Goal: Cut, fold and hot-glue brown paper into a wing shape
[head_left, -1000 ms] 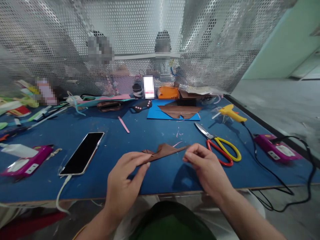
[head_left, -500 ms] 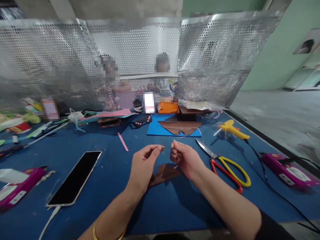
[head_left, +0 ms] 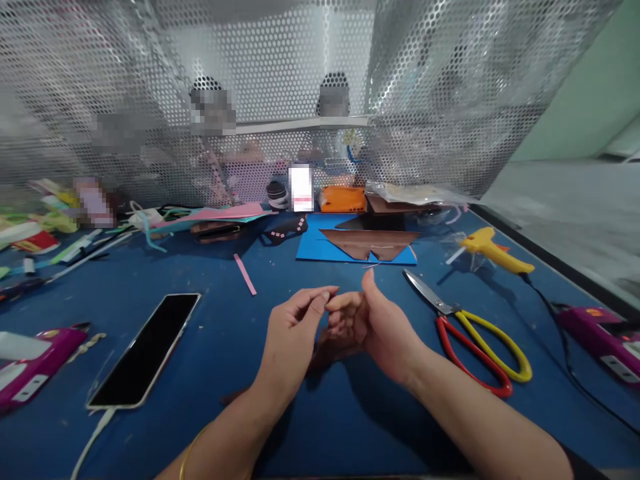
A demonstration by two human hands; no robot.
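My left hand (head_left: pixel 295 333) is closed in a pinch, thumb against forefinger; whatever lies between the fingertips is too small to make out. Close beside those fingertips is my right hand (head_left: pixel 385 327), its thumb raised apart from loosely bent fingers, with nothing visible in it. A dark brown piece of sheet material (head_left: pixel 336 348) shows below and between both hands, partly hidden by them. Scissors (head_left: pixel 445 308) with one red and one yellow handle lie right of my right hand, blades spread a little.
Beyond my hands, a brown cut-out (head_left: pixel 370 244) rests on a blue sheet (head_left: pixel 313 250). A yellow glue gun (head_left: pixel 493 250) trails a cord at right. Left are a pink strip (head_left: pixel 245 275), a phone (head_left: pixel 147 350) and a magenta device (head_left: pixel 37 367). A perforated metal screen (head_left: pixel 280 53) stands behind.
My right hand has gone from closed to loosened, its thumb lifting away from the fingers. My left hand keeps its pinch. The view has tilted down slightly.
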